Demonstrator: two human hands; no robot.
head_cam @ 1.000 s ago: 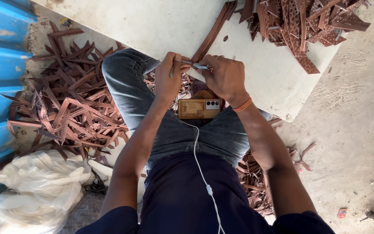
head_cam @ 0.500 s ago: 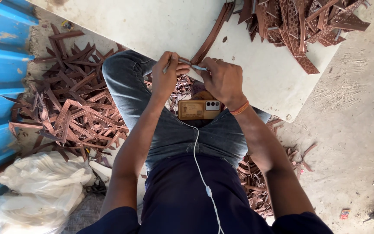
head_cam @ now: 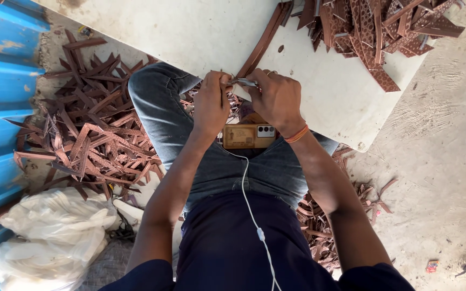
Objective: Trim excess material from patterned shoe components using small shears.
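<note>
Your left hand [head_cam: 211,102] and right hand [head_cam: 277,98] meet at the near edge of the white board [head_cam: 190,37], fingers pinched together. Between them you hold a small metal tool [head_cam: 244,82], its grey tip lying roughly level and pointing left toward your left thumb. A long brown leather strip [head_cam: 261,44] runs from your fingers up and away to the right across the board, flat and slightly slanted. Its near end disappears under your fingertips, so how you grip it cannot be made out.
</note>
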